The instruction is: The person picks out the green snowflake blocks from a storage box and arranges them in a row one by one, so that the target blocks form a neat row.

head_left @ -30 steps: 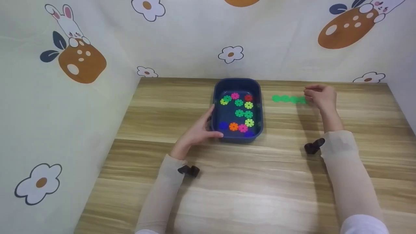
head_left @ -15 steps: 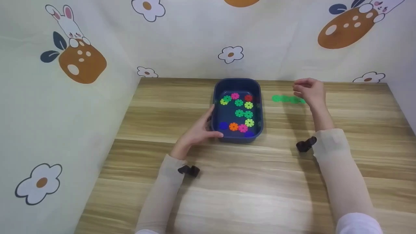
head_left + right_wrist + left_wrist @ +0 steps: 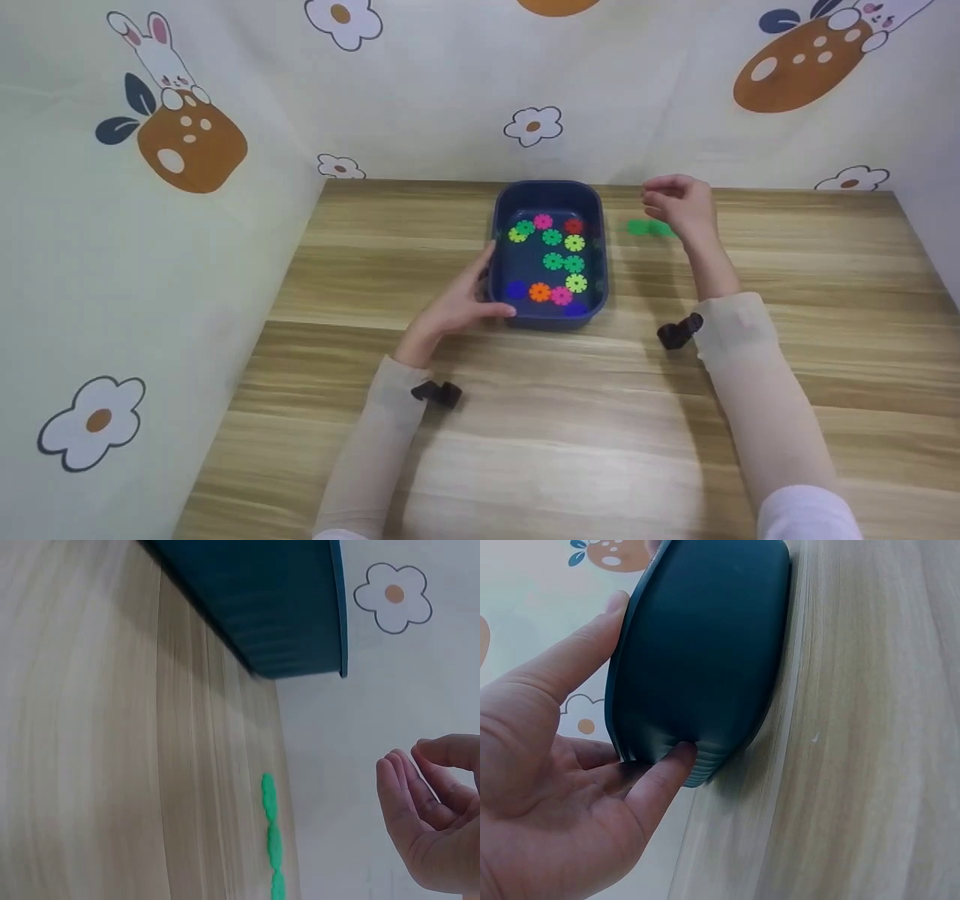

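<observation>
Blue oblong plastic box (image 3: 523, 264): left hand (image 3: 459, 301) gripping near-left corner; we see right hand (image 3: 685, 210) loosely curled near green scalloped strip (image 3: 649, 227).

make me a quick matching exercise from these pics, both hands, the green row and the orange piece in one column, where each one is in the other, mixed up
Column 1
1. left hand
2. green row
3. orange piece
4. right hand

Column 2
A. inside the dark blue bin, between a blue piece and a pink piece
B. raised above the table, with nothing visible in its fingers
C. gripping the bin near a corner
D. lying on the table beside the bin

Right pairs: 1-C, 2-D, 3-A, 4-B
</observation>
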Tool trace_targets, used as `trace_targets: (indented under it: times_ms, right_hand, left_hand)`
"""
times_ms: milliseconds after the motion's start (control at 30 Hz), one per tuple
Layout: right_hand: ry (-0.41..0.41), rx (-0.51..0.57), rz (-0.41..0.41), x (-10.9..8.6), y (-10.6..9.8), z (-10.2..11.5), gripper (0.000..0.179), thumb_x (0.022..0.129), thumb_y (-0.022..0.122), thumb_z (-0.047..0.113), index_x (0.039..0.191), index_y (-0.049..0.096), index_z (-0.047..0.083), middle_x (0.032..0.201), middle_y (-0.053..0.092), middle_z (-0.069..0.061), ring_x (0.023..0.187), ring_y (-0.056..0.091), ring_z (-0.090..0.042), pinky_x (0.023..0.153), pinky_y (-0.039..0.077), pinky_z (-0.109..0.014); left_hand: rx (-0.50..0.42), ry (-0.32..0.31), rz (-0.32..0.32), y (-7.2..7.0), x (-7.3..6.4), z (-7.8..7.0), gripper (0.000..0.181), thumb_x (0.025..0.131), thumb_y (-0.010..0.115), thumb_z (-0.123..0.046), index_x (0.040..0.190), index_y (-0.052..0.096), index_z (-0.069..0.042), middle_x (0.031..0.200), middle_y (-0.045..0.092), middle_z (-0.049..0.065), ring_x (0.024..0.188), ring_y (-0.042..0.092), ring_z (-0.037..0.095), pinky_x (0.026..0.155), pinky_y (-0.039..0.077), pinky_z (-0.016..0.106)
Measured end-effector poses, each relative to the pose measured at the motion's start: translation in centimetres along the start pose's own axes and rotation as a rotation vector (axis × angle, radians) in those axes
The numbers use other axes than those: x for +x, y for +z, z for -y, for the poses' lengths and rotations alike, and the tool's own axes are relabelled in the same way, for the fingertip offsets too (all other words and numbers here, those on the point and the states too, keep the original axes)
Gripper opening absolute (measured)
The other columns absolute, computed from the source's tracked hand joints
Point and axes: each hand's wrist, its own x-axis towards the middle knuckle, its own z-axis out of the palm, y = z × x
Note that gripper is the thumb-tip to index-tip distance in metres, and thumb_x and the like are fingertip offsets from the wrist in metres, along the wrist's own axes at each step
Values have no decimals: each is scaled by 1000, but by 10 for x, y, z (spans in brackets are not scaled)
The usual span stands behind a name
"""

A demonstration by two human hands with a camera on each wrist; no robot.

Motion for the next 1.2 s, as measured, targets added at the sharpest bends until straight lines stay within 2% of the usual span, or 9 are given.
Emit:
trace_targets:
  times_ms: [67,333,600,833,1000,1200]
  right_hand:
    - [-10,16,12,1,7,0,20,94,64,4,112,65,-6,82,70,9,74,68,1,71,59,-14]
    - [-36,26,42,3,34,1,25,93,63,0,115,63,-11,80,70,10,76,68,-1,70,58,-13]
    - [-79,-37,78,-1,61,3,30,93,63,3,119,63,-12,86,68,7,79,66,0,76,60,-18]
    - [-83,-76,107,-3,81,4,27,94,64,4,118,65,-9,100,69,-6,85,66,-5,81,60,-21]
    - [-89,-134,110,-3,93,3,25,95,64,6,117,67,-6,106,70,-12,89,68,-11,78,60,-19]
    - [-108,-150,136,-3,108,0,25,95,65,8,116,68,-5,113,69,-20,85,69,-10,76,60,-18]
  left_hand:
    - [4,1,-2,0,0,0,112,81,82,-13,162,4,-14,169,5,15,153,22,34,121,32,44]
    - [120,-17,-27,-2,-1,1,112,81,84,-23,162,7,-17,169,9,11,153,23,31,126,24,43]
    - [111,-11,-25,-2,-2,2,112,81,84,-22,162,7,-16,169,8,12,154,21,31,126,22,44]
    - [117,-13,-29,-2,-1,-1,112,81,84,-21,162,7,-17,169,6,11,154,20,31,127,21,43]
    - [124,-16,-34,-1,0,-1,110,81,83,-20,162,8,-18,170,7,10,154,20,30,127,20,43]
    - [44,7,-11,0,0,0,110,82,82,-13,162,5,-14,169,5,12,154,20,31,124,27,41]
